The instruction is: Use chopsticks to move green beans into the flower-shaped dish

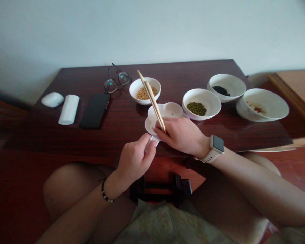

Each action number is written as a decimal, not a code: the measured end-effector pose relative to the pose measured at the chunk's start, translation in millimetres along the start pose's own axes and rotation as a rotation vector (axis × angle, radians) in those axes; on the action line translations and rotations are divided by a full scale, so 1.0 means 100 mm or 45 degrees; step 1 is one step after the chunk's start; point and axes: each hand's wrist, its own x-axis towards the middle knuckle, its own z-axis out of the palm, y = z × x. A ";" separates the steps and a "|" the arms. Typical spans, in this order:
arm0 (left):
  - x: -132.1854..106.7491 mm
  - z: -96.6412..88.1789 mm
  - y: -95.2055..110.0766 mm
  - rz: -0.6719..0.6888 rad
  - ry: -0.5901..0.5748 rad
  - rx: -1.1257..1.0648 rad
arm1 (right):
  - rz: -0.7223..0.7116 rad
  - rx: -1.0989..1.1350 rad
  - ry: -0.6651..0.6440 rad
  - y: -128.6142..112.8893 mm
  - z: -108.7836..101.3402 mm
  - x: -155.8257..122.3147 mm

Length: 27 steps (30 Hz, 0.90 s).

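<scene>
My left hand point(135, 156) is closed round the short handle of a white flower-shaped dish point(150, 122) with a purple edge, at the table's front. My right hand point(183, 134), with a watch on its wrist, grips a pair of wooden chopsticks point(154, 101) over that dish. Their upper ends slant up and to the left, in front of a white bowl of yellow soybeans point(140, 99). The lower ends are hidden by the hand, which also covers part of the dish. Right of the dish stands a white bowl point(212, 105) with green mung beans point(196, 108).
At the right are a bowl with black beans point(233, 83) and a larger bowl point(274, 101) with pale and red bits. Glasses point(118, 81), a black phone point(95, 111), a white cylinder-like case point(69, 109) and a white rounded object point(53, 99) lie on the left of the table point(124, 118).
</scene>
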 end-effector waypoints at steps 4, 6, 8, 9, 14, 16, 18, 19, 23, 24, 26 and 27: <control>0.00 0.00 0.00 0.001 -0.002 0.007 | -0.003 0.012 0.010 0.00 0.00 -0.01; 0.00 0.00 0.00 0.004 -0.002 0.005 | -0.007 0.011 0.013 -0.01 0.00 -0.01; 0.00 -0.01 0.01 0.011 -0.001 0.000 | -0.011 0.008 0.016 -0.01 0.00 -0.01; 0.00 -0.01 0.01 0.013 -0.003 -0.001 | -0.013 0.007 0.016 -0.01 0.01 -0.01; 0.01 -0.01 0.01 0.003 -0.016 -0.006 | -0.014 0.009 0.014 0.00 0.00 -0.01; 0.01 -0.01 0.01 0.001 -0.014 -0.007 | -0.012 0.009 0.014 0.00 0.00 -0.01; 0.00 -0.01 0.01 0.003 -0.012 -0.009 | -0.011 0.010 0.015 0.00 0.00 -0.01; 0.00 -0.01 0.01 0.005 -0.011 -0.010 | -0.013 0.011 0.016 0.00 0.00 -0.01; 0.00 0.00 0.01 0.002 -0.002 -0.015 | -0.018 0.013 0.026 0.00 0.01 -0.01; 0.00 0.01 0.00 0.000 0.002 -0.014 | -0.019 0.015 0.027 0.00 0.02 -0.01; 0.00 0.01 0.00 -0.002 0.007 -0.014 | -0.022 0.020 0.030 0.00 0.02 0.00; 0.00 0.01 0.00 -0.001 0.007 -0.015 | -0.023 0.021 0.032 0.00 0.02 0.00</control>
